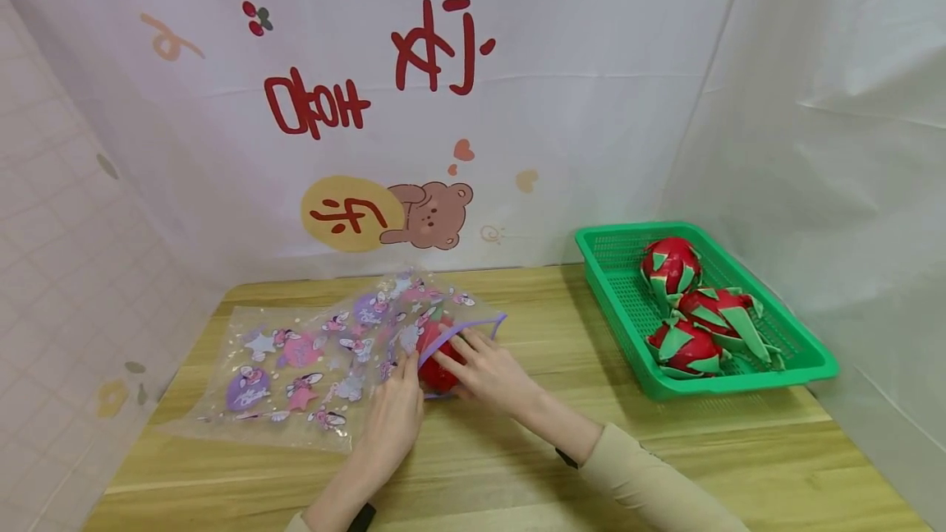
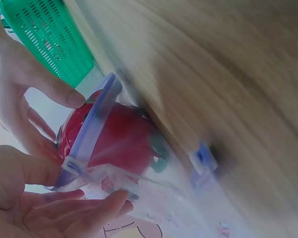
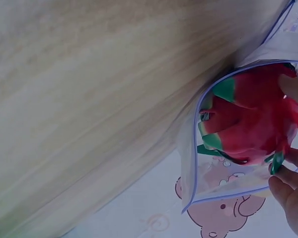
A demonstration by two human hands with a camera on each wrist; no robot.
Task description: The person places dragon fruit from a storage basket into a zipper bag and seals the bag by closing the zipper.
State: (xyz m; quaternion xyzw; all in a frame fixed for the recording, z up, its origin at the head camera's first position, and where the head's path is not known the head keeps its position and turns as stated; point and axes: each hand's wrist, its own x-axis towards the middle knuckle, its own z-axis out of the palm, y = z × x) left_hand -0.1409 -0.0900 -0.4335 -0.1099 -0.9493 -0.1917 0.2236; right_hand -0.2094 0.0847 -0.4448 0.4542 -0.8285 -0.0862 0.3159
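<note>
A red dragon fruit [image 3: 253, 114] with green scales sits in the mouth of a clear zip bag [image 1: 410, 302] printed with pink and purple figures. My left hand [image 1: 395, 409] pinches the bag's purple rim between thumb and fingers, close to the slider, as the left wrist view shows. From the right, my right hand [image 1: 488, 372] reaches through the opening, its thumb and fingers round the dragon fruit. Through the plastic, much of the fruit's red side shows in the left wrist view. More of the same printed clear plastic [image 1: 277, 396] lies flat to the left, partly overlapped by the bag.
At the right of the wooden table [image 1: 502, 483] stands a green plastic basket [image 1: 617, 327] with three more dragon fruits [image 1: 713, 310] in it. A white printed backdrop [image 1: 562, 138] rises behind the table's far edge, and pale sheeting hangs at both sides.
</note>
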